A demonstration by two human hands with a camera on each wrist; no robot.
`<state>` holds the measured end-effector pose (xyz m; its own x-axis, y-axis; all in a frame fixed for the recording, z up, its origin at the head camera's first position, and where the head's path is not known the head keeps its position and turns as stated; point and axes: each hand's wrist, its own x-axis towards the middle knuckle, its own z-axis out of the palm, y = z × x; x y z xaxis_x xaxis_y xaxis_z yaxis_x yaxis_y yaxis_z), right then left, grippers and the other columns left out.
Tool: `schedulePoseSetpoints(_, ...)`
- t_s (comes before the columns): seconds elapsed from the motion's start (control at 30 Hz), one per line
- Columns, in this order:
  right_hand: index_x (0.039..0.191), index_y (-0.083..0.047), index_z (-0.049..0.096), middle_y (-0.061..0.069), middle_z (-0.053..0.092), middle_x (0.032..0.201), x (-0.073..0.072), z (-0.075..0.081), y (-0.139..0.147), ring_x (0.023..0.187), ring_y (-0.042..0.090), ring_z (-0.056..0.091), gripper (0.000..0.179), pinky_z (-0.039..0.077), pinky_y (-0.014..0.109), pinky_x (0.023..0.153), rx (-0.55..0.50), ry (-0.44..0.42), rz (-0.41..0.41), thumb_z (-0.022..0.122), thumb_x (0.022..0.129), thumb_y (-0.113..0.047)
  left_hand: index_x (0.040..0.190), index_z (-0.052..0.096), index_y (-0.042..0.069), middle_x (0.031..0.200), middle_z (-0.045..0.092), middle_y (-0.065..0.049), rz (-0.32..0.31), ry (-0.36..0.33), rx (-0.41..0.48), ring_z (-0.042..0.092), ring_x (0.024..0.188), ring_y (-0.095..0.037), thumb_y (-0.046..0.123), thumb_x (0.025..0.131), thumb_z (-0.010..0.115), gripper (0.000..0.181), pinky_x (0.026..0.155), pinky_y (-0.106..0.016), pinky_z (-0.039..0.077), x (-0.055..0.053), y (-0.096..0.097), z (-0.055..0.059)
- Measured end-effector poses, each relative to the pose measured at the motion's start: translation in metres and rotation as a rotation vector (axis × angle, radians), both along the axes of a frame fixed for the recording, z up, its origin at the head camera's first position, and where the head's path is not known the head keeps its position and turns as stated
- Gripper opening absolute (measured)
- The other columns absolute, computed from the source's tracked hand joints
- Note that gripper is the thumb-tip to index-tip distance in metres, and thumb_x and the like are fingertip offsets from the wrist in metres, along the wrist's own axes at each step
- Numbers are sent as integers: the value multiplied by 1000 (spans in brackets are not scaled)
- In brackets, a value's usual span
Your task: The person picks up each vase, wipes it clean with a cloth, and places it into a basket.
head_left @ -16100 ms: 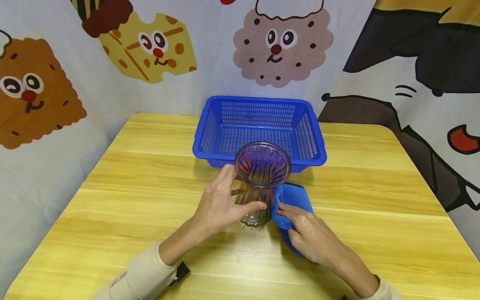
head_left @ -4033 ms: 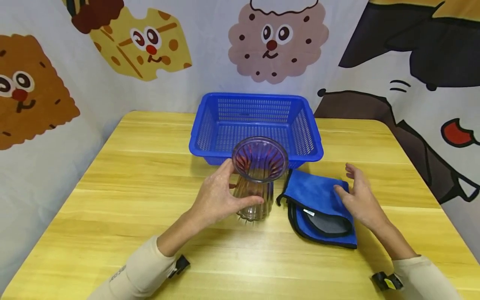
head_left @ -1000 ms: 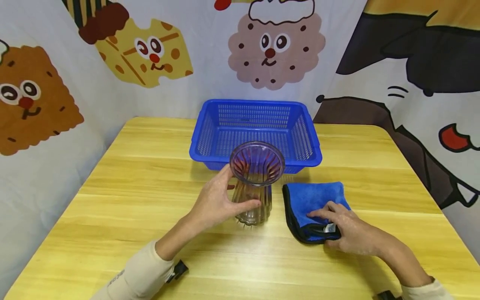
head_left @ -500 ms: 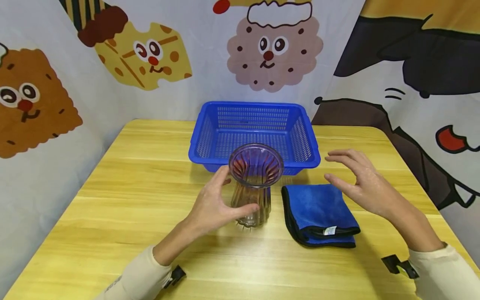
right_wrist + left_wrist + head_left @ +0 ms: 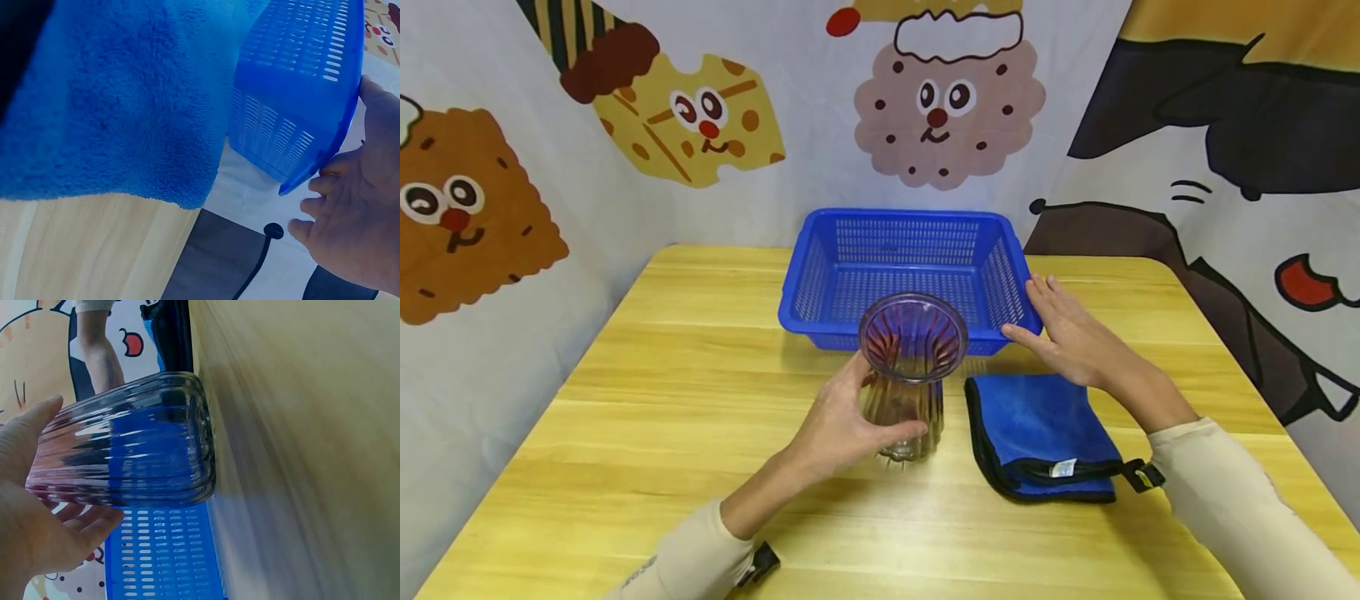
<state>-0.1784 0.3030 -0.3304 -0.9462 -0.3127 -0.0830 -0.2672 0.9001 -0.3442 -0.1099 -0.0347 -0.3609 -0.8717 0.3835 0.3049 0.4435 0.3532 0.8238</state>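
A ribbed glass vase (image 5: 914,367), purple-tinted with a flared rim, stands upright on the table. My left hand (image 5: 833,421) holds it from the left, thumb across the near side and fingers behind; the left wrist view shows the vase's clear scalloped base (image 5: 200,444) at the wood. Just behind sits a blue perforated plastic basket (image 5: 904,213), with nothing in it. At its right front corner, my right hand (image 5: 1078,337) touches the rim with thumb and extended fingers. Below that hand lies a folded blue cloth (image 5: 1037,417) with black edging and a white label.
The yellow wood-grain table (image 5: 662,367) ends at a white curtain (image 5: 820,100) printed with cartoon food and an animal. The curtain hangs right behind the basket. The right forearm (image 5: 1217,475) reaches past the cloth's right side.
Over these frames the right hand leaves off wiping, folds the cloth, lays it right of the vase and moves to the basket's right corner. The left hand stays on the vase.
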Motion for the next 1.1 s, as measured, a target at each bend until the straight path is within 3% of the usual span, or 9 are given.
schedulePoseSetpoints(0.17,160,1,1,21,-3,167,-1,-3,1,152,36,-10,93,0,60,123,-15,-37,-1,38,103,-63,153,39,30,136,58,10,-21,-28,25,49,132,-11,29,69,97,103,112,-46,41,1,3,-2)
schedulePoseSetpoints(0.4,160,1,-2,21,-7,167,-2,-5,0,151,35,-13,92,-2,58,123,-16,-41,9,36,104,-62,153,37,27,136,60,3,-68,-48,113,55,125,-15,18,68,98,105,103,-42,51,-1,5,-5)
schedulePoseSetpoints(0.77,160,0,-4,19,-9,167,-2,-6,-3,152,36,-11,93,0,60,122,-19,-46,-1,35,104,-63,155,35,28,143,54,6,-52,-9,27,46,134,-12,25,69,98,107,114,-41,39,-2,3,-5)
schedulePoseSetpoints(1.1,160,0,-3,21,-6,167,4,-2,-11,151,38,-9,95,3,63,121,14,-51,-14,34,103,-66,149,46,27,134,62,5,-23,-39,90,55,125,-12,22,67,98,97,106,-41,48,-2,0,-8)
